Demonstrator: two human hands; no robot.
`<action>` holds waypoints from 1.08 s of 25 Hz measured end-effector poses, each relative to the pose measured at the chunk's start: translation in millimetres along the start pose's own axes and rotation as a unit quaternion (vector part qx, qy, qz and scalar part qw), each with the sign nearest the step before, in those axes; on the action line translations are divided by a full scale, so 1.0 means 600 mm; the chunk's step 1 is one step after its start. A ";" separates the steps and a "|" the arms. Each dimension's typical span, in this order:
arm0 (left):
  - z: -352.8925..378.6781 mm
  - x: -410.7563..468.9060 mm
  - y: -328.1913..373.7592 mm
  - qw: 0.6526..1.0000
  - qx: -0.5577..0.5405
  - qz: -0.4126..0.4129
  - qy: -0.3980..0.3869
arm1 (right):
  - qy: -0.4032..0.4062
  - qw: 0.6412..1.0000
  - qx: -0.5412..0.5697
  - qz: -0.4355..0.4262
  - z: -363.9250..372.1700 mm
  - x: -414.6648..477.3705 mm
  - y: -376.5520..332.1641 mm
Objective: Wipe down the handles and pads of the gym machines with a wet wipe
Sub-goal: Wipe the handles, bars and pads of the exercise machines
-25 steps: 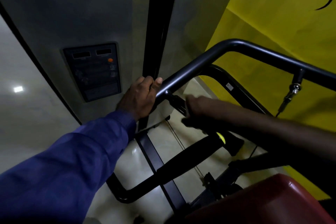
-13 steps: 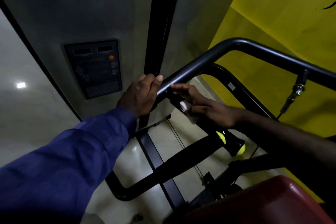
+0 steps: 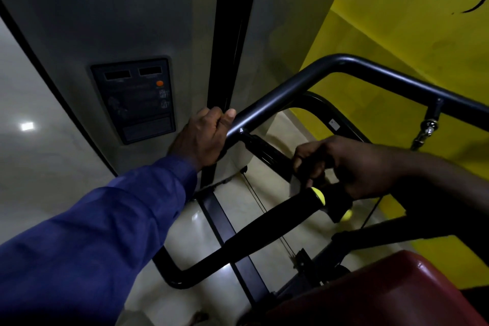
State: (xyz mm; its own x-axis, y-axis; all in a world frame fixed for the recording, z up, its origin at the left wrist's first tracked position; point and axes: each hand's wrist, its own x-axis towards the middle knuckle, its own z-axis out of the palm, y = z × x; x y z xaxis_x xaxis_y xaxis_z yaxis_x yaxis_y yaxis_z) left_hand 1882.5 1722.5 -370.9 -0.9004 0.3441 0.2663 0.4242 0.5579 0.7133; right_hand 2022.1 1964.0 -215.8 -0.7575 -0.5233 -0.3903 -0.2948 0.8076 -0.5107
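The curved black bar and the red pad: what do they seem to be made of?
Curved black bar: likely painted metal tube, satin finish, soft highlight along its length. Red pad: probably vinyl-covered cushion, glossy, with bright reflections on its edge.

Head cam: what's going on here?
A person in a blue sleeve has both hands on gym equipment. The left hand grips the lower end of the black bar. The right hand is curled round the black handle that branches off just below it, close to the yellow end cap. The light is too dim to make out a wipe clearly. No hand is on the red pad at bottom right.
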 end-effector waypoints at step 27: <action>-0.003 0.000 0.000 1.000 -0.004 -0.012 -0.009 | 0.074 0.987 -0.054 0.133 0.001 0.113 -0.019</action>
State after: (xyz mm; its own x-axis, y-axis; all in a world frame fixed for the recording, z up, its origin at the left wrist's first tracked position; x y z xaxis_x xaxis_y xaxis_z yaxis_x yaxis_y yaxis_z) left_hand 1882.5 1720.9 -369.6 -0.9083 0.3447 0.2368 0.4015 0.5603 0.7245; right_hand 1974.4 1919.3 -236.9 -0.8911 -0.2494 -0.3791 -0.1284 0.9399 -0.3165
